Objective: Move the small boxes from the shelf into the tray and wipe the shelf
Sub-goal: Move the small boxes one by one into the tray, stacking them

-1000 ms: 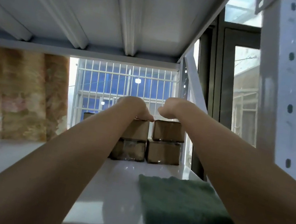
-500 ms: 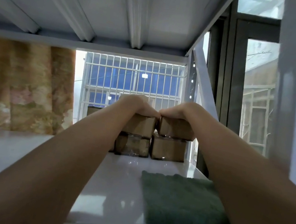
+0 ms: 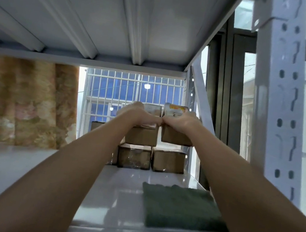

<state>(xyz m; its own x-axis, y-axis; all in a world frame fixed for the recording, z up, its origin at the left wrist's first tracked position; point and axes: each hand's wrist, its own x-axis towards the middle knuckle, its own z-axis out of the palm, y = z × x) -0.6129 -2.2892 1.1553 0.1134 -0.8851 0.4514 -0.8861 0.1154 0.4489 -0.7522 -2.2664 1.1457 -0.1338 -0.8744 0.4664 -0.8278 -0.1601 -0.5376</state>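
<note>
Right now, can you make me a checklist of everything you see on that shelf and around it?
Surface: white shelf, glossy.
Job's things: left box and right box held up, tilted; right one clear of the stack. Two lower boxes on the shelf at the back, another box behind. No tray seen.
Clutter: green cloth lying flat near the front.
Hands: left hand grips the left box; right hand grips the right box.
Cables: nothing seen.
Surroundings: shelf post at right, barred window, curtain at left.
</note>
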